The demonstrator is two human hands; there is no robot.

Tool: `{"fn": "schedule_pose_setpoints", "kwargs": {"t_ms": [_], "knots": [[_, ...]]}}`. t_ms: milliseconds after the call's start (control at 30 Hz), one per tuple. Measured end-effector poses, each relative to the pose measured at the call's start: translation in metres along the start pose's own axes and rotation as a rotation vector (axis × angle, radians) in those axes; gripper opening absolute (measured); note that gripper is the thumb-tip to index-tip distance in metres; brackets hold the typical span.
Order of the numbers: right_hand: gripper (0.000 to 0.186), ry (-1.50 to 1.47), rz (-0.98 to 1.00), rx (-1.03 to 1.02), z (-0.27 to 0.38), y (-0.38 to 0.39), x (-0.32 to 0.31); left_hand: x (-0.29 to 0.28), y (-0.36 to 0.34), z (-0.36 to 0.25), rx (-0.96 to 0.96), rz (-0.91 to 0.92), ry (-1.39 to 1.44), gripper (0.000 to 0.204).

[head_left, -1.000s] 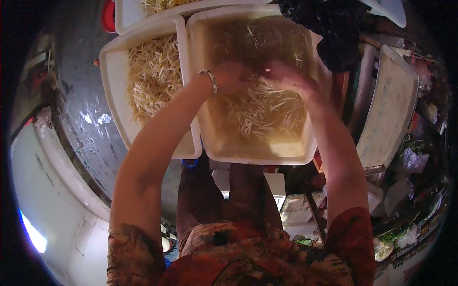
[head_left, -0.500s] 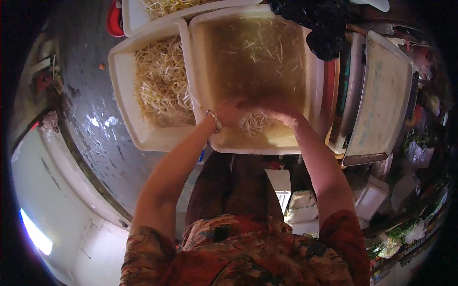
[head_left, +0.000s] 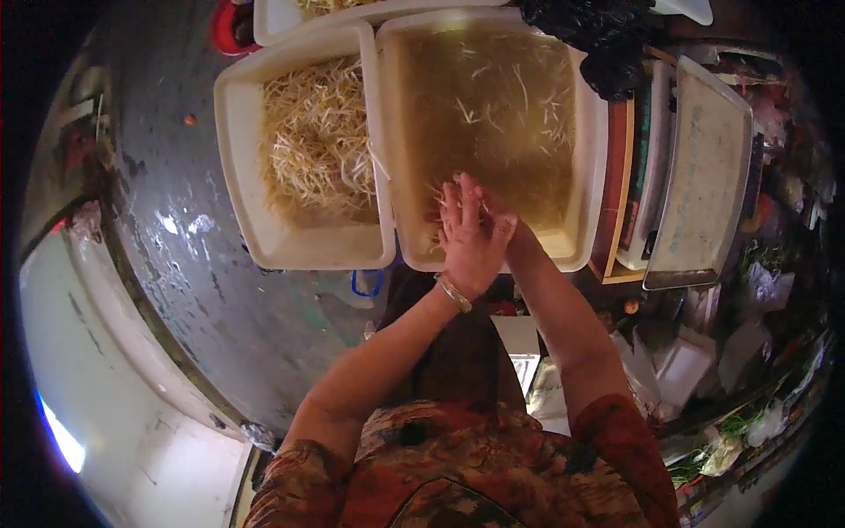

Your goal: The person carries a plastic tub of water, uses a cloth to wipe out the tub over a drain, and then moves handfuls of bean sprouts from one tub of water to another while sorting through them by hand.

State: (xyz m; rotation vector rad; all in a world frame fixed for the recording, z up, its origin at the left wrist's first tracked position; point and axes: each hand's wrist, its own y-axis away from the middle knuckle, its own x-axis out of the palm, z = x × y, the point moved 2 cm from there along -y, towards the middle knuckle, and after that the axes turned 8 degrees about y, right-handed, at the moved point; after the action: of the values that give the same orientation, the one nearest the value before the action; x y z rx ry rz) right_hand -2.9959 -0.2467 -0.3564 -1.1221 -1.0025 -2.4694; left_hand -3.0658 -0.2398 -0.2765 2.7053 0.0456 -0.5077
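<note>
My left hand [head_left: 468, 236], with a bracelet at the wrist, lies over my right hand [head_left: 500, 220] at the near part of a pale tub of murky water [head_left: 487, 106]. The left fingers are extended and pressed over a small clump of bean sprouts [head_left: 435, 198] showing at their side; the right fingers are hidden underneath. A few loose sprouts float in the far part of the water. To the left, touching it, stands a narrower pale tub [head_left: 242, 176] heaped with pale sprouts [head_left: 314, 132].
Another tub [head_left: 268, 26] with sprouts and a red basin [head_left: 224, 35] are behind. Black plastic bags [head_left: 590, 40] overhang the back right. Stacked boards and a pale tray [head_left: 695, 176] stand on the right, above assorted clutter. A blue handle [head_left: 368, 286] shows below the tubs.
Both hands have moved toward me to the tub's near edge, and my left hand has come over the right. The clump of sprouts earlier in the water is now mostly hidden at my hands.
</note>
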Motion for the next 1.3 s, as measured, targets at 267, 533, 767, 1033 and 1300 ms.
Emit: {"fn": "schedule_pose_setpoints", "kwargs": {"t_ms": [267, 533, 767, 1033, 1300], "knots": [[0.066, -0.365, 0.105, 0.177, 0.037, 0.004, 0.071, -0.073, 0.026, -0.084, 0.194, 0.351, -0.297, 0.085], [0.049, -0.254, -0.192, 0.034, 0.070, -0.009, 0.093, -0.138, 0.045, -0.053, 0.363, 0.101, -0.047, 0.055], [0.042, 0.494, -0.197, -0.596, 0.084, -0.011, 0.258, -0.158, 0.069, 0.031, 0.120, 0.161, -0.086, 0.036], [0.039, 1.089, -0.444, -0.369, 0.093, -0.038, 0.163, -0.157, 0.027, -0.009, 0.363, 0.106, -0.255, 0.057], [0.058, 1.853, -0.819, -0.587, 0.142, -0.032, 0.004, -0.134, -0.067, -0.012, 0.404, -0.003, -0.350, 0.054]]}}
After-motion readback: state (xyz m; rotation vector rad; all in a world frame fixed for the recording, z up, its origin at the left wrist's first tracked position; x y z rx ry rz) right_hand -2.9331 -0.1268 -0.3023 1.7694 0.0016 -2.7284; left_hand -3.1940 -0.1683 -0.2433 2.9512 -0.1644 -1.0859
